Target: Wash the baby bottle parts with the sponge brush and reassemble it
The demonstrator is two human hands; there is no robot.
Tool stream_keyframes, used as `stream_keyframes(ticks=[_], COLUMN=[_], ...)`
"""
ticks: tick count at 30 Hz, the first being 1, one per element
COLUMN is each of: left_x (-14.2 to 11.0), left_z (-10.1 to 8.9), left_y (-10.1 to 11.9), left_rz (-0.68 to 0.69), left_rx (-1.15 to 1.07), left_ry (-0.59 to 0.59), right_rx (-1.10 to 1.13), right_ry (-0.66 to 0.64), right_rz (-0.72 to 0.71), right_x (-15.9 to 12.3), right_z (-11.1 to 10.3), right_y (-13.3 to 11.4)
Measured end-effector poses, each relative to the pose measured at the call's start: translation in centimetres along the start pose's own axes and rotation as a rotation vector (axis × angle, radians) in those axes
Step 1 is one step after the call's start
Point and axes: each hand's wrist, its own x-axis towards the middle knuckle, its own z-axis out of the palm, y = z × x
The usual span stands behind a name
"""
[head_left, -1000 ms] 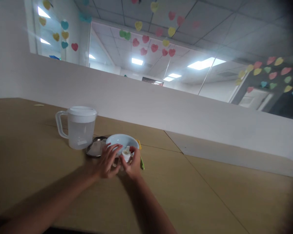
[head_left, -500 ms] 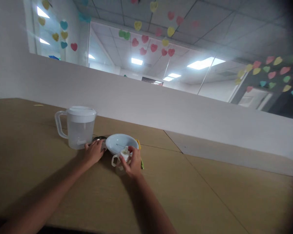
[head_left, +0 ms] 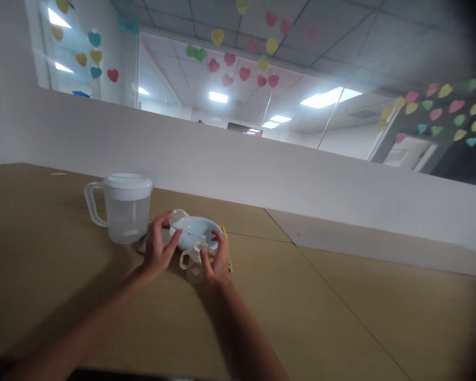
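A small clear baby bottle with a white collar, a pale nipple and side handles stands in front of a white bowl. At its right side, my right hand has its thumb against the collar and its fingers curved behind, the index raised. My left hand holds a clear domed cap at its fingertips, over the bowl's left rim; the thumb is spread below. A thin stick or handle lies inside the bowl. Partly behind my left hand is a dark-rimmed round dish.
A clear pitcher with a white lid stands to the left of the bowl. Yellow and green objects show at the bowl's right edge. The wooden table meets a white low wall; a small flat piece lies far left.
My left hand has risen from beside the pitcher and moved right, bringing up the clear cap. My right hand's fingers have loosened and lifted somewhat at the bottle. The view has shifted slightly.
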Motion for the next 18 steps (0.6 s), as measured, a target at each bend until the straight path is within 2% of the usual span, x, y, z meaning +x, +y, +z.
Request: stream_keyframes(ticks=[3,5,9,15,18], left_x=[-2.1,-2.9,-3.2,-3.8,-4.4], left_z=[0.9,1.3,1.5,2.1,2.4], left_y=[1.5,1.8,1.6,1.1,0.6], left_rz=[0.066,0.061,0.022,-0.061,-0.102], left_rx=[-0.120,-0.165,-0.208,-0.292,-0.297], left_ry=[-0.220,-0.299,-0.379,-0.499,-0.513], right_rx=[0.012,0.003,0.003,-0.004,0.012], right_ry=[0.039,0.016,-0.049,-0.031,-0.025], right_rz=[-0.094,-0.132,-0.182,-0.098,-0.067], right_x=[0.2,0.4,0.2,-1.1,-1.5], right_z=[-0.1,-0.2,-0.2,0.3,0.5], right_y=[-0.1,-0.2,-0.2,0.9,1.1])
